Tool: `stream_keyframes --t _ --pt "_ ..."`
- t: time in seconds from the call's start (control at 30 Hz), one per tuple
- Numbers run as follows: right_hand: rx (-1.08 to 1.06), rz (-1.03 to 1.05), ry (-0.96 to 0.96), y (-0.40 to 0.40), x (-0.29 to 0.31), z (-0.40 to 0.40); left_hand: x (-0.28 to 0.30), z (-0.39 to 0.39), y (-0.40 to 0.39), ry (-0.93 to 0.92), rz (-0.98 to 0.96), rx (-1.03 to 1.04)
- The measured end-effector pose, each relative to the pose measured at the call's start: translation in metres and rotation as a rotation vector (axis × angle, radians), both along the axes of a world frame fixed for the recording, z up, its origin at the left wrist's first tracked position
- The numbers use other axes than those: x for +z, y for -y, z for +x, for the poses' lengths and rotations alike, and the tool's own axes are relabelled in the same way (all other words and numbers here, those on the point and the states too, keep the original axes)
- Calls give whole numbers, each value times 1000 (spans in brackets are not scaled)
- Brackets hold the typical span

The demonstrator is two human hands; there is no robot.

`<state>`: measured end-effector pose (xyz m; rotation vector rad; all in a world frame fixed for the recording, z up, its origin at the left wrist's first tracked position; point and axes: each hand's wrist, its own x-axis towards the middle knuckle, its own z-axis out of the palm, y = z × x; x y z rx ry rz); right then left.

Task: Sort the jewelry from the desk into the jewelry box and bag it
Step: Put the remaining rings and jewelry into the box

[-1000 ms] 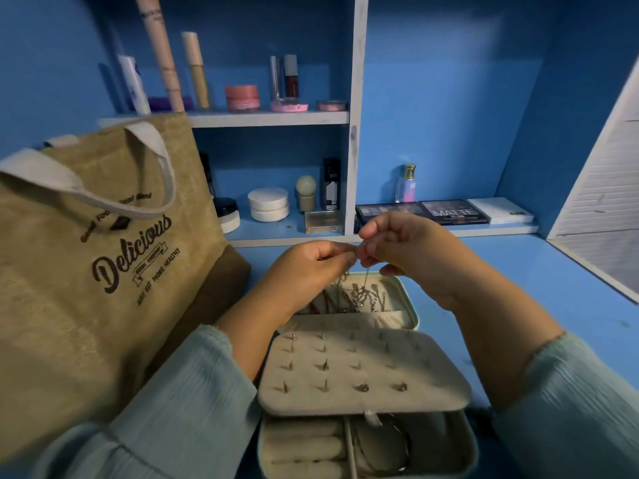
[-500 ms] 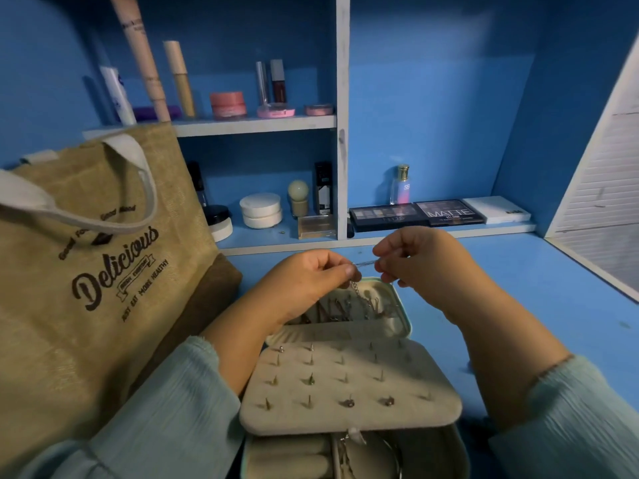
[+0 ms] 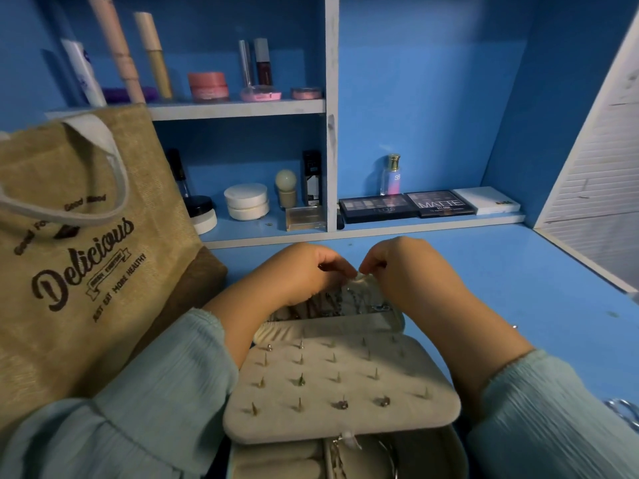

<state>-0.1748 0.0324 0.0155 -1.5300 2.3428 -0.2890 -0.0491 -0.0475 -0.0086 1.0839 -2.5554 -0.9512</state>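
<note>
Left hand (image 3: 304,271) and right hand (image 3: 404,267), fingers curled, pinching thin chain (image 3: 358,279) over jewelry box (image 3: 345,423) lid; likely risk: chain tangling on neighbouring necklaces

Burlap bag (image 3: 79,236) crowds the box's (image 3: 345,385) left

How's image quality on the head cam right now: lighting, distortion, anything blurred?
Head view: dim, strongly blue-tinted light. Wide-angle bending shows in the shelf divider and the slatted panel. The fingertips of the left hand and right hand are soft, so what they pinch is unreadable. The jewelry box studs stay fairly sharp; no strong glare.
</note>
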Motion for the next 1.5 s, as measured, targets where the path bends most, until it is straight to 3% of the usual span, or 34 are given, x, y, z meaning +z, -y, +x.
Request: stream_keyframes --t 0.2,0.47,1.0,1.5 --pt "0 152 -37 7 9 2 2 -1 0 65 -63 -53" --pt "25 -130 -168 3 -24 -1 7 -9 4 138 -72 -37" --pt "27 -7 -232 2 -26 -1 14 -17 -1 353 -72 -65" --pt "83 -9 -221 -14 -10 -5 20 -4 -13 315 10 -69"
